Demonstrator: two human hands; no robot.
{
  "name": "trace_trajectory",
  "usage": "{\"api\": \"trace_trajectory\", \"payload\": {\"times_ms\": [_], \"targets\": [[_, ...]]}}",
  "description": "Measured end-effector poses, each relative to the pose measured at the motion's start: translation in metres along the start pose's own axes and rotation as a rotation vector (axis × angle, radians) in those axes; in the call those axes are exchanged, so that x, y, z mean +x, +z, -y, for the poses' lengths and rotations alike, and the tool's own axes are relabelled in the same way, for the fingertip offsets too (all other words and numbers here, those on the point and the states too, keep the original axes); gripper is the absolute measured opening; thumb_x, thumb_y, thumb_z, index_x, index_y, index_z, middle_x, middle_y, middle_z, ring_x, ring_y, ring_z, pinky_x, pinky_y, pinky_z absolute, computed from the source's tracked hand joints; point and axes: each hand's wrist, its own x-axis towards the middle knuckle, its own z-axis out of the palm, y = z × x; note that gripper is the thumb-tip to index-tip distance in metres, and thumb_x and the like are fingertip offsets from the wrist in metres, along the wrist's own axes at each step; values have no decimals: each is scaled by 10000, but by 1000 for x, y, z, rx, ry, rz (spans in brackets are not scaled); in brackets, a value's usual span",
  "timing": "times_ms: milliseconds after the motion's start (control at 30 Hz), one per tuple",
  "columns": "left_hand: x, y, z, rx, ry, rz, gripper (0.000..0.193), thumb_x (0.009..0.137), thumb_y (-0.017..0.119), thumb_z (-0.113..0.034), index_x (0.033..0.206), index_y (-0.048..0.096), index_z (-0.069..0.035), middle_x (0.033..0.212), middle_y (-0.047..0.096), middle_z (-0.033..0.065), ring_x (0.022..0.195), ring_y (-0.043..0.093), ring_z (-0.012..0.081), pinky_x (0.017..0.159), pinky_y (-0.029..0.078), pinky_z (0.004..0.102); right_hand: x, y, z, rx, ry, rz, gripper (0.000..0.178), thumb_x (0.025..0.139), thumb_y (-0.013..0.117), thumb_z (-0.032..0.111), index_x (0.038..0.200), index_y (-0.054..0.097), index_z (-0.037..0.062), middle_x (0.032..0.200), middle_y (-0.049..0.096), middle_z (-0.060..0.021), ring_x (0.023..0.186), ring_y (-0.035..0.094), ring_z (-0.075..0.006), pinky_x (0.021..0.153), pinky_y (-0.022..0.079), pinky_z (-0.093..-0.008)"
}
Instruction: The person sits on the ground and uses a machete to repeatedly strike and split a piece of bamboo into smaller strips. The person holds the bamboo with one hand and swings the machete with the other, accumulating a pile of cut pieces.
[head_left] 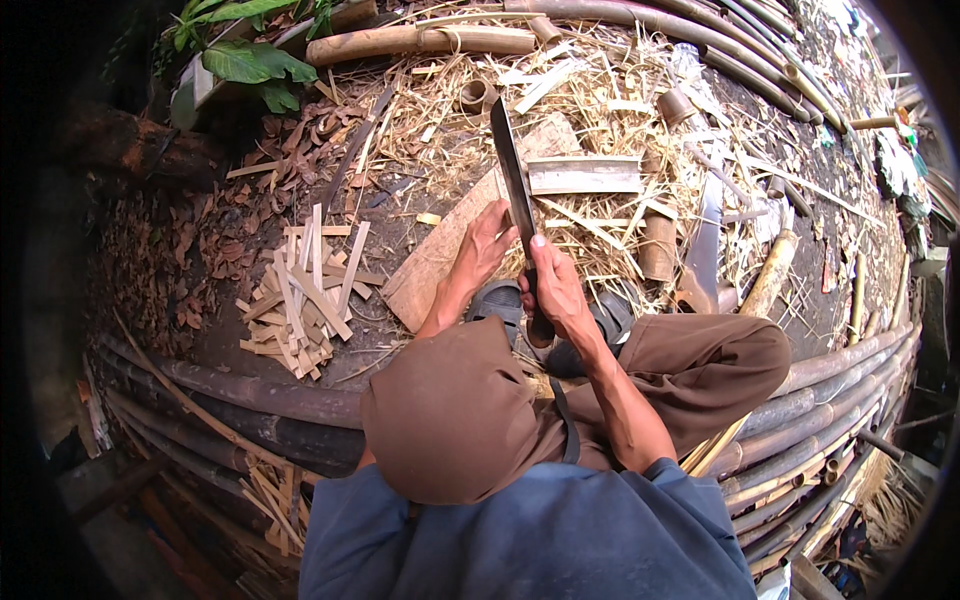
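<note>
My right hand (560,288) is wrapped round the dark handle of a machete (513,170), whose long blade points up and away from me. Close to the left side of the blade, my left hand (482,248) has its fingers curled together; what they hold, if anything, is hidden. Beneath the blade a flat wooden board (430,270) lies slantwise on the ground. A split piece of bamboo (585,175) rests across the board's far part. To the left of the board is a loose pile of short, pale bamboo slats (300,305).
Straw-like shavings (600,90) and cut bamboo sections (657,247) cover the ground ahead. A second broad blade (706,235) lies at the right. Long bamboo poles (270,400) run beside and behind me, with more poles (690,30) at the far right. Dry leaves (230,235) lie left.
</note>
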Motion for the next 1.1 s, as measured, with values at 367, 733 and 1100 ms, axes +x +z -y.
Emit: {"api": "trace_trajectory", "payload": {"times_ms": [367, 733, 1100], "targets": [[2, -1, -2, -21, 102, -1, 348, 949, 567, -313, 1118, 507, -15, 920, 499, 156, 842, 542, 313, 769, 451, 403, 0, 1, 0, -407, -270, -104, 451, 1041, 387, 358, 1422, 467, 130, 582, 392, 3, 538, 405, -88, 500, 366, -283], [9, -6, -5, 42, 165, -48, 176, 876, 570, -36, 1030, 487, -19, 863, 474, 159, 780, 515, 355, 706, 444, 430, 2, 14, 6, -438, -382, -167, 421, 1026, 424, 311, 1414, 475, 156, 544, 455, -110, 556, 480, -152, 573, 432, -335], [-6, 6, 24, 8, 192, -218, 382, 889, 583, -93, 1252, 474, -50, 1094, 566, 211, 983, 591, 403, 785, 478, 450, 15, 18, -3, -449, -254, -119, 426, 1023, 415, 283, 1421, 454, 136, 1248, 600, -241, 1139, 611, -306, 912, 481, -373]]}}
